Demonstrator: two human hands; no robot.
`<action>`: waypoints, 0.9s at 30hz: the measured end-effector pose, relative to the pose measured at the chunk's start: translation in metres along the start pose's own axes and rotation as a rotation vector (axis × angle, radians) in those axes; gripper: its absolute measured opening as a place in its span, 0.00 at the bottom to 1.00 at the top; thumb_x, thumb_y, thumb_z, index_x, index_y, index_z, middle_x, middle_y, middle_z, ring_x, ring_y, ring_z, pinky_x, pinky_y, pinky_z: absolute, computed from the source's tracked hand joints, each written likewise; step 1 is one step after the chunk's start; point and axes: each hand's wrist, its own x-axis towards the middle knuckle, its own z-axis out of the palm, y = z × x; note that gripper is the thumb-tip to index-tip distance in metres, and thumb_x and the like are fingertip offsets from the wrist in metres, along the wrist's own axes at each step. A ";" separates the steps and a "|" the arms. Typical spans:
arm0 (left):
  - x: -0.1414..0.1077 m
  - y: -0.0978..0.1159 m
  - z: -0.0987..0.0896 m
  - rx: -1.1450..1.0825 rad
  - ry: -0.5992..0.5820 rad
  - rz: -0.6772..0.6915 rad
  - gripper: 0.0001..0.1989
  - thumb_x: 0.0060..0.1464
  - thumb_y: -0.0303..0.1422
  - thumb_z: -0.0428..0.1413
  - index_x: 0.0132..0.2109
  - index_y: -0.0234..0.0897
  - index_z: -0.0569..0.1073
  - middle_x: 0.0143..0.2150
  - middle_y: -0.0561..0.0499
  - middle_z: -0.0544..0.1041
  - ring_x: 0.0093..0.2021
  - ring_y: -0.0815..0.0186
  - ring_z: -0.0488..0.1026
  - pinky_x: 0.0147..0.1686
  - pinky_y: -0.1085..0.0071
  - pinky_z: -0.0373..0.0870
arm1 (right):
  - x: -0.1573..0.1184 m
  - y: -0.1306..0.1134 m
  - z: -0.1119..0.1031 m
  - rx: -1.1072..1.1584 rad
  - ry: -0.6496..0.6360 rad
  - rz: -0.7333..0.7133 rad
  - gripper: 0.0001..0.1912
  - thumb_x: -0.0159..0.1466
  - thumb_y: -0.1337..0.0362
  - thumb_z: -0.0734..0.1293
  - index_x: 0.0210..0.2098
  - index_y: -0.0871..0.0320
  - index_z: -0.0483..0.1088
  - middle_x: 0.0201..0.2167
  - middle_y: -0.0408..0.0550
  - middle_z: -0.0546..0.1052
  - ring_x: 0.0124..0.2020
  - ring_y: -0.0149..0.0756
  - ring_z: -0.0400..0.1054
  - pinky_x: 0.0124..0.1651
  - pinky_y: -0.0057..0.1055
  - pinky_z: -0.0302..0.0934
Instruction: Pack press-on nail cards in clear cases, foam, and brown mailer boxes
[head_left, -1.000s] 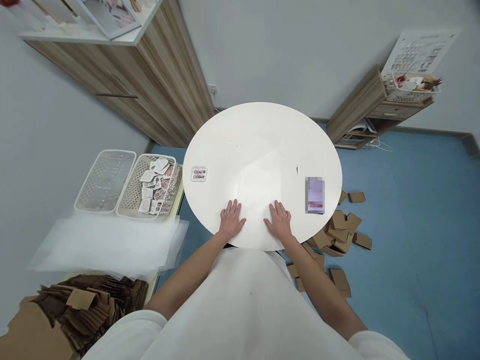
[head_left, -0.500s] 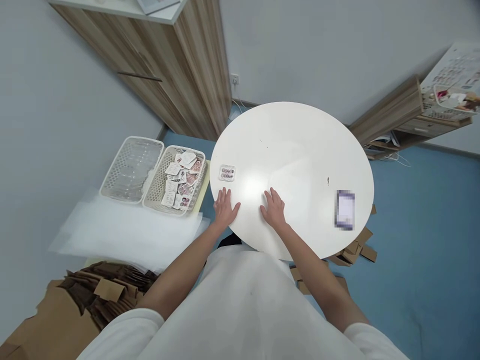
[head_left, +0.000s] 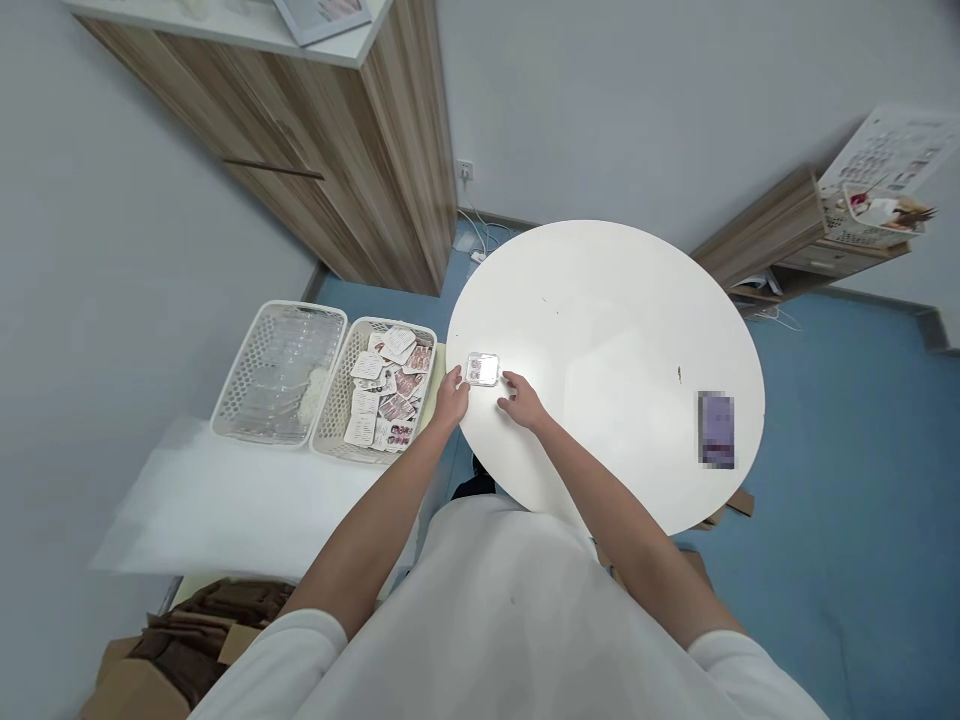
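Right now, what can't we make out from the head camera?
- Purple item, head view: pixelation hides its details.
- Case, head view: print too small to read; so is any contact with the left hand or right hand.
- Cards in the basket, head view: text too small; upper ones cover others.
- Frame, head view: cut off by top edge.
- Cardboard, head view: cut off by bottom edge.

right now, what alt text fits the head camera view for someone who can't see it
A person's left hand and right hand flank a small clear case near the left edge of a white table, with a pixelated purple object at the table's right side. Beyond the table's left edge sit two white baskets, one holding printed cards.
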 end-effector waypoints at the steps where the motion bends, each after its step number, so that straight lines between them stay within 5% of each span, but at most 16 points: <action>1: 0.001 0.000 0.001 -0.020 -0.015 0.001 0.25 0.51 0.30 0.45 0.58 0.34 0.57 0.59 0.44 0.59 0.56 0.62 0.60 0.54 0.67 0.56 | 0.003 -0.002 0.001 0.041 -0.008 0.024 0.33 0.50 0.67 0.62 0.56 0.56 0.53 0.56 0.51 0.57 0.54 0.38 0.56 0.49 0.33 0.59; 16: -0.003 0.008 0.006 -0.061 -0.028 -0.005 0.20 0.47 0.29 0.48 0.49 0.36 0.69 0.53 0.47 0.67 0.54 0.60 0.62 0.53 0.68 0.56 | -0.001 0.006 0.010 0.211 0.021 -0.011 0.31 0.48 0.71 0.61 0.53 0.54 0.57 0.55 0.48 0.58 0.52 0.38 0.57 0.53 0.38 0.54; 27: -0.064 0.029 0.070 -0.144 -0.177 0.035 0.19 0.48 0.32 0.49 0.49 0.37 0.69 0.51 0.48 0.67 0.50 0.62 0.65 0.49 0.68 0.60 | -0.068 0.070 -0.047 0.293 0.136 -0.035 0.32 0.51 0.70 0.60 0.55 0.51 0.55 0.58 0.46 0.55 0.55 0.36 0.55 0.58 0.39 0.50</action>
